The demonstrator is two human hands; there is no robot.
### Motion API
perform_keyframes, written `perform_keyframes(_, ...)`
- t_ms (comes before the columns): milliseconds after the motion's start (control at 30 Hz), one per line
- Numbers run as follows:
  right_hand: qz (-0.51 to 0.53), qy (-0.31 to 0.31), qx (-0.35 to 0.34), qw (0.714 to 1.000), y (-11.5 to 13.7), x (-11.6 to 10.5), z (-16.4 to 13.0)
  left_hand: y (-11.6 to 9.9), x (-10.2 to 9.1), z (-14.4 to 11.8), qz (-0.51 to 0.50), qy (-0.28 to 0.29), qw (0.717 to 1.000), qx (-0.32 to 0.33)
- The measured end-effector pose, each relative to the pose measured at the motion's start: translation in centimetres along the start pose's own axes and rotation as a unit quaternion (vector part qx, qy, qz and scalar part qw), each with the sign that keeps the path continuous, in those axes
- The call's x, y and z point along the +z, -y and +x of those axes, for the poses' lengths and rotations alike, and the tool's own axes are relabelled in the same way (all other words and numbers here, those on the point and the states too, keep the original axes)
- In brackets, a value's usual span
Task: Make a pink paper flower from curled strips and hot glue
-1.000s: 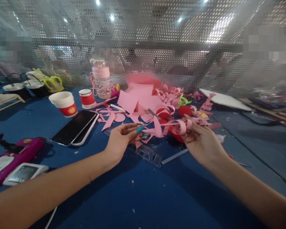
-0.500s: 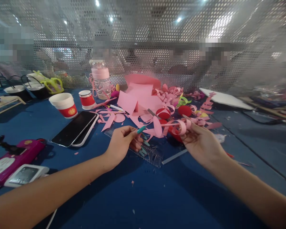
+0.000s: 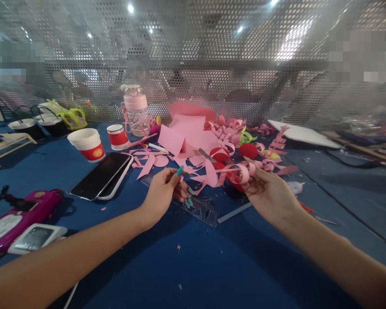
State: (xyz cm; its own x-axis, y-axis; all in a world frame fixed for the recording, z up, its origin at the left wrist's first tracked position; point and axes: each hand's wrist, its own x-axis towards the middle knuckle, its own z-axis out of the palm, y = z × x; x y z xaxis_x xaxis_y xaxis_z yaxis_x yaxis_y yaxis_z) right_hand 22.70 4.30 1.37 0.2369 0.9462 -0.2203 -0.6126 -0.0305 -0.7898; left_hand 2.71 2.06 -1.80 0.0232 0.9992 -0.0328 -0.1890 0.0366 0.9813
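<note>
Right hand (image 3: pixel 270 195) grip pinching curled pink paper strip (image 3: pixel 241 171) at fingertips.

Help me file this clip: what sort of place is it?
Likely a shared craft workshop: pink paper scraps and curled strips litter a blue table, with a perforated metal screen dividing workstations.

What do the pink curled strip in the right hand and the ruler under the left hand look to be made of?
Strip: likely thin matte paper; it holds a curl, and flat sheets of the same pink lie behind. Ruler: probably clear glossy plastic; the blue table shows through it.
</note>
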Motion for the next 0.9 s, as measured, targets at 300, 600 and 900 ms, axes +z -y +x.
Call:
perform_keyframes(300, 0.003, -0.024, 0.014, 1.0, -0.05, -0.16, 0.06, 0.11, 0.0, 0.12, -0.022, 0.02, 1.0, -0.001)
perform_keyframes(600, -0.003, -0.011, 0.004, 1.0, -0.18, -0.23, 0.19, 0.01, 0.29, -0.03, -0.034, 0.025, 0.999, -0.02)
perform_keyframes(900, -0.014, -0.006, 0.011, 1.0, -0.14, 0.27, -0.49, 0.13, -0.1, -0.07, 0.055, 0.007, 0.998, 0.006)
